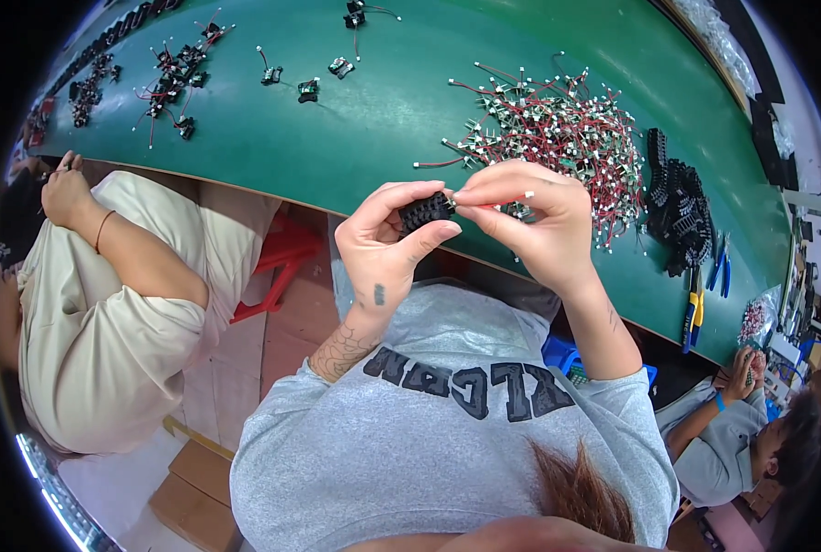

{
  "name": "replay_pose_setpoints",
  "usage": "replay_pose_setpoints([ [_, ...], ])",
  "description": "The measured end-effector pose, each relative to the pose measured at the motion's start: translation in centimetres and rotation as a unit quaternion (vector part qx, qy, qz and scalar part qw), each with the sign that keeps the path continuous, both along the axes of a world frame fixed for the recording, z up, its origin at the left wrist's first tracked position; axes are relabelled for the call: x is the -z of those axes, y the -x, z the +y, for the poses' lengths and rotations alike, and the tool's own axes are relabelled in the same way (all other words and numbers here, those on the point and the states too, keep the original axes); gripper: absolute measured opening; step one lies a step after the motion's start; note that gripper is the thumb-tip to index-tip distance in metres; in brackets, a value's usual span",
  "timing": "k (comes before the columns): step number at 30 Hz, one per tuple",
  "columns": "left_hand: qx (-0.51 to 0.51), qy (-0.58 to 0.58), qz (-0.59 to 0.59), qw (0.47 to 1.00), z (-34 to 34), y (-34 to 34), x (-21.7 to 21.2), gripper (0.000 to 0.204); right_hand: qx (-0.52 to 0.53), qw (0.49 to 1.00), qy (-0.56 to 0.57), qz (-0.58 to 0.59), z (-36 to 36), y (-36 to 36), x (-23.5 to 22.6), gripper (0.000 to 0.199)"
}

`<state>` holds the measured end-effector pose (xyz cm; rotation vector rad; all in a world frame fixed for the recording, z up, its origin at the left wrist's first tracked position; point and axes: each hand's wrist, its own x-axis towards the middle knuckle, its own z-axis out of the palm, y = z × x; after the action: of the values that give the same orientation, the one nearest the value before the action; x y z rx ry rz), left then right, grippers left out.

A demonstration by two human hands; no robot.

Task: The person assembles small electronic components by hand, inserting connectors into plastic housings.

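Observation:
My left hand (pixel 378 244) is closed round a black, knobbly plastic piece (pixel 423 213), thumb below and fingers above, over the table's near edge. Against the right end of that piece, my right hand (pixel 548 221) pinches a small wired part; a bit of red wire and a white connector (pixel 529 194) show at its fingers. My fingertips hide most of this part. Just beyond my right hand lies a big heap of small circuit boards with red and black wires (pixel 567 129) and white connectors.
Black ribbed plastic strips (pixel 679 216) lie right of the heap, near yellow-blue pliers (pixel 694 317) and blue pliers (pixel 724 267). Several black wired assemblies (pixel 176 74) lie at the far left of the green table (pixel 373 120). Co-workers sit at left (pixel 116 340) and right (pixel 723 451).

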<state>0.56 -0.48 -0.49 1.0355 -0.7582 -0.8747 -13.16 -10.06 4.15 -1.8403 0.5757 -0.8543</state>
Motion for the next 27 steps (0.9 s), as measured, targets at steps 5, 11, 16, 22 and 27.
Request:
replay_pose_setpoints([
  [5,-0.03,-0.005,-0.051,0.998,0.1,0.5,0.2,0.042,0.001,1.0,0.019,0.024,0.3,0.1,0.0,0.017],
  [11,-0.031,-0.001,-0.132,0.991,1.0,0.6,0.3,0.043,-0.023,0.984,-0.178,-0.004,0.8,0.7,0.8,0.015],
  [16,0.004,-0.014,-0.246,0.969,1.6,0.2,0.1,0.052,0.001,0.937,-0.346,-0.035,0.7,1.2,2.0,0.013],
  [22,0.046,-0.062,0.002,0.997,2.1,1.7,0.2,0.065,0.018,0.975,-0.207,-0.072,-1.8,-1.1,-1.8,0.013],
  [27,0.061,-0.059,-0.012,0.996,2.4,1.2,1.1,0.067,0.09,0.974,0.207,0.033,-5.2,-3.2,-2.6,0.009],
])
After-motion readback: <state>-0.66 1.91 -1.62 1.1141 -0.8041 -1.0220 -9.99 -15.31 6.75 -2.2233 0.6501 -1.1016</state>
